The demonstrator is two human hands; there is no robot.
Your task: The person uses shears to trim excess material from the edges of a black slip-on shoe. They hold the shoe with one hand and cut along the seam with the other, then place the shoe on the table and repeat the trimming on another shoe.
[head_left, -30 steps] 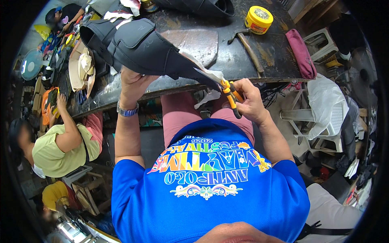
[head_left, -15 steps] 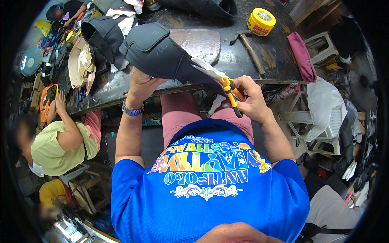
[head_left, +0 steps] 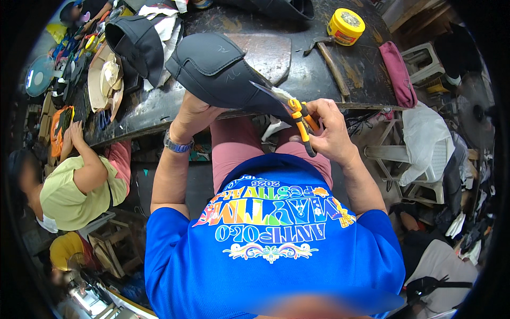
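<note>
My left hand (head_left: 197,112) is closed around the underside of a black shoe upper (head_left: 212,66) with stitched seams and pale pencil marks. The upper slants down to the right above the table's near edge. In my right hand (head_left: 330,127) are the orange-and-black handles of a pair of scissors (head_left: 302,125). Their long metal blades point up and left, against the upper's right-hand edge, where a whitish strip shows. How far the blades are apart is hard to make out.
On the dark worktable (head_left: 207,26) lie another black upper (head_left: 139,48), white scraps, a hammer (head_left: 333,69), a yellow tub (head_left: 346,27) and a pink pouch (head_left: 397,74). White plastic stools (head_left: 430,159) stand at the right. A person in light green (head_left: 79,186) sits at the left.
The upper has shifted slightly right and turned a little, and more of the scissor blade shows against it. Both hands keep their hold.
</note>
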